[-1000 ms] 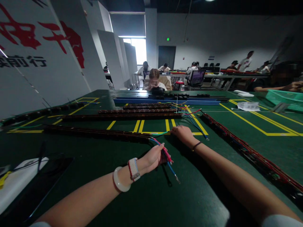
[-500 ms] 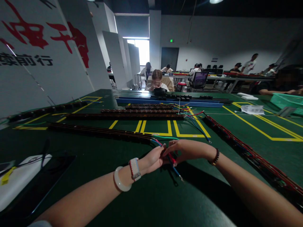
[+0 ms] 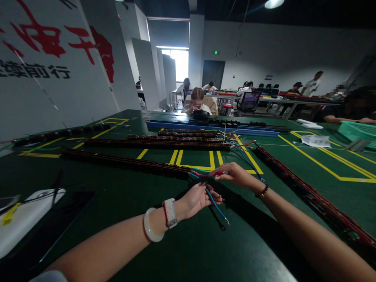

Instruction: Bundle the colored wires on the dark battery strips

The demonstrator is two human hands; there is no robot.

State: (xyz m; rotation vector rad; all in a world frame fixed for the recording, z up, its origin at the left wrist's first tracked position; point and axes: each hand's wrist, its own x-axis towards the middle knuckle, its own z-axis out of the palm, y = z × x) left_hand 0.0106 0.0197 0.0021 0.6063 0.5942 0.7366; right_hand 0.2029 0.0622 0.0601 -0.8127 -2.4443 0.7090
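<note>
My left hand (image 3: 201, 197), palm turned up, holds a blue wire (image 3: 216, 207) between thumb and fingers; its other fingers are loosely extended. The wire's free end, tipped with a metal lug, slants down to the right over the table. Slightly above and to the right, my right hand (image 3: 232, 173) pinches a red wire (image 3: 205, 175) near its tip. A green wire (image 3: 202, 170) runs behind the red one towards my right fingers. All three wires come from the right end of a long dark wired strip (image 3: 126, 162) lying on the green table.
More wired strips (image 3: 176, 143) lie further back, before blue rails (image 3: 264, 131). Another strip (image 3: 299, 184) slants along the right side. A dark flat panel (image 3: 70, 211) and a white object (image 3: 32, 211) sit at left. A green basket (image 3: 358, 131) stands far right. People sit beyond.
My right hand has moved up and away from my left, bringing the red wire back beside the green one. The blue wire stays in my left hand, whose fingers have opened out.
</note>
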